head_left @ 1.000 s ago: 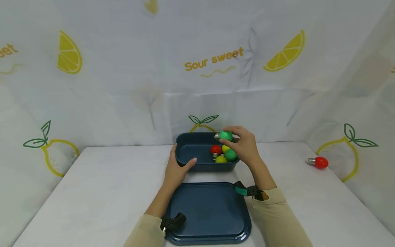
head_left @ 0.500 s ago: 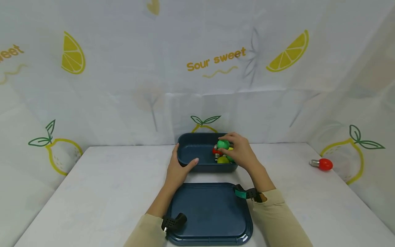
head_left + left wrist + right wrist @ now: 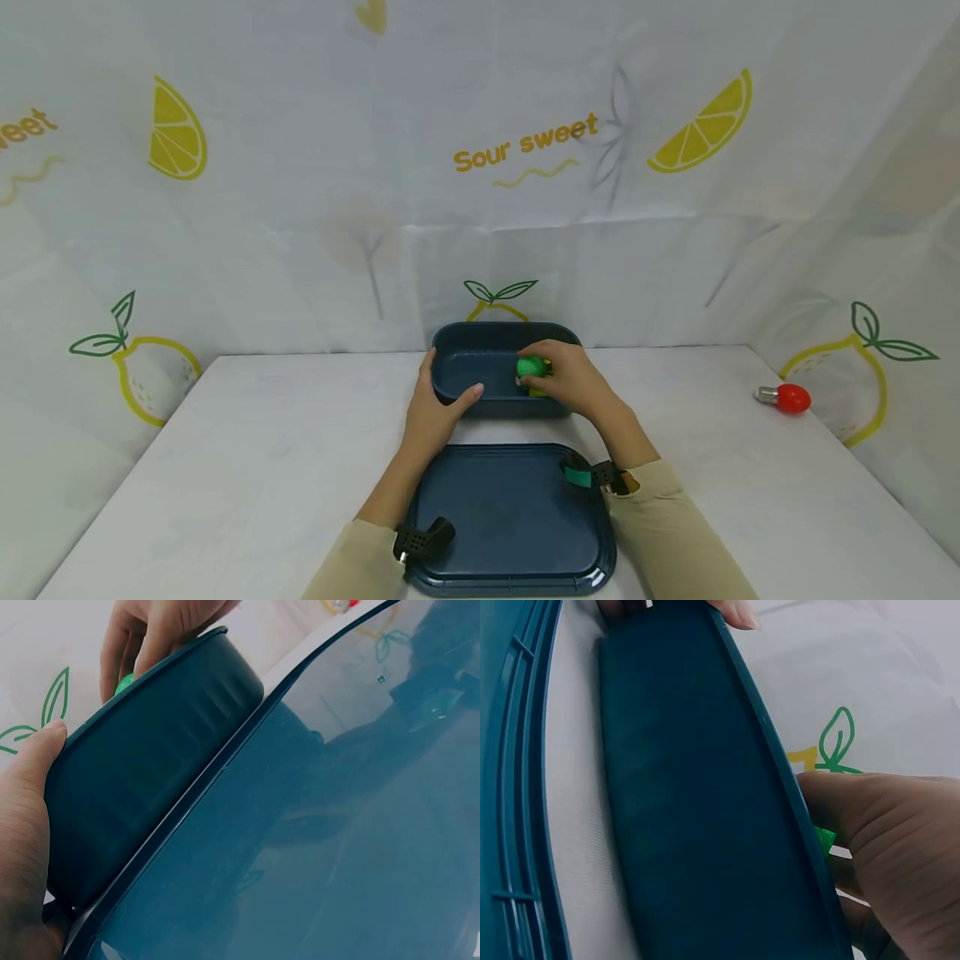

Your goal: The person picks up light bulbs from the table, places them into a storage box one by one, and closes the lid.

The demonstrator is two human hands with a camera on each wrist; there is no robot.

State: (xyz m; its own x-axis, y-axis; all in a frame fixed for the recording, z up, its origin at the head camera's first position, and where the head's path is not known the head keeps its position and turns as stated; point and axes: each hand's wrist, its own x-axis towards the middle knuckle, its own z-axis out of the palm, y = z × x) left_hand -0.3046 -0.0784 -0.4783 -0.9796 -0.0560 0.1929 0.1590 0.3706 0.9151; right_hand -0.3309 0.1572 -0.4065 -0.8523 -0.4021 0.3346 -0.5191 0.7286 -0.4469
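A dark blue plastic box (image 3: 480, 407) stands at the back of the table. My left hand (image 3: 435, 415) grips its front left corner, the thumb at the front rim and the fingers along the left side. Inside the box's right half, my right hand (image 3: 572, 377) pinches a green light bulb (image 3: 532, 367) between thumb and fingers. A bit of a yellow bulb (image 3: 537, 392) shows under that hand, which hides the other bulbs. In the right wrist view, the box wall covers most of the green bulb (image 3: 825, 838).
In front of the box lies a dark blue lid (image 3: 510, 517). A red light bulb (image 3: 792, 398) lies on the white table (image 3: 262, 467) near its right edge. A white cloth with lemon prints (image 3: 315, 250) hangs right behind the box.
My right hand has moved down and left, taking the green bulb from above the right rim to low inside the box. My left hand keeps its hold on the box.
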